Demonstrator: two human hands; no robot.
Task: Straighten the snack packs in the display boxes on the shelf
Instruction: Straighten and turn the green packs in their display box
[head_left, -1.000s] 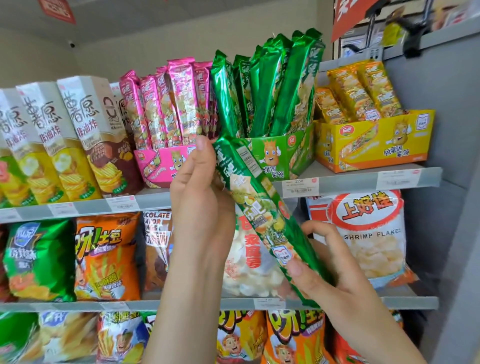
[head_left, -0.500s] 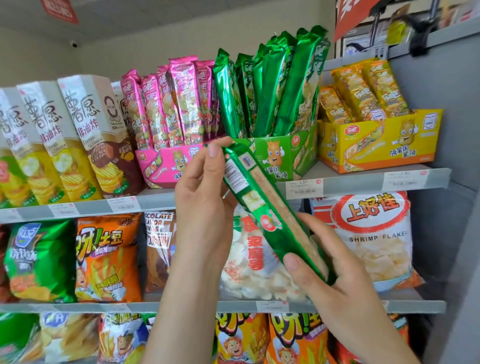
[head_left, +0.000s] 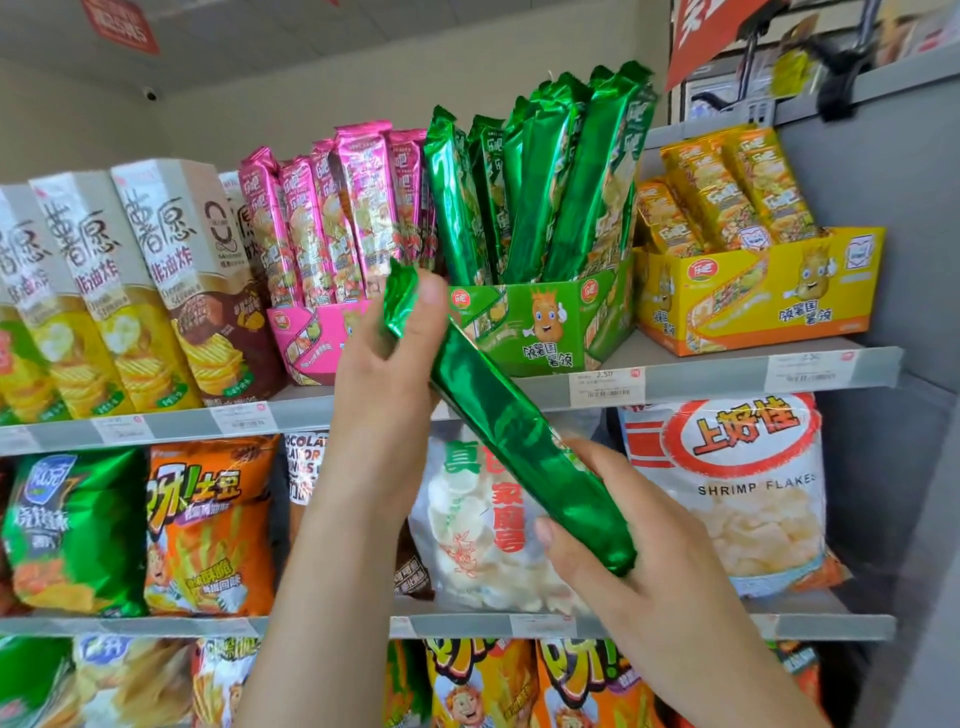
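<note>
Rolled over since a moment ago, the green snack pack (head_left: 509, 431) now shows plain shiny foil where its seam and label faced the camera. At left, pink packs (head_left: 337, 218) stand in the pink display box (head_left: 301, 338). The left hand (head_left: 384, 384) pinches the pack's top end in front of that box. The pack slants down to the right, off the shelf (head_left: 701, 379), below the green display box (head_left: 545, 322). The right hand (head_left: 670, 551) grips its lower end, fingers curled round it. The yellow display box (head_left: 769, 291) sits furthest right.

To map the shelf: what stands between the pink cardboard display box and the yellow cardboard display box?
The green cardboard display box holding long green foil packs, seen in the head view.
</note>
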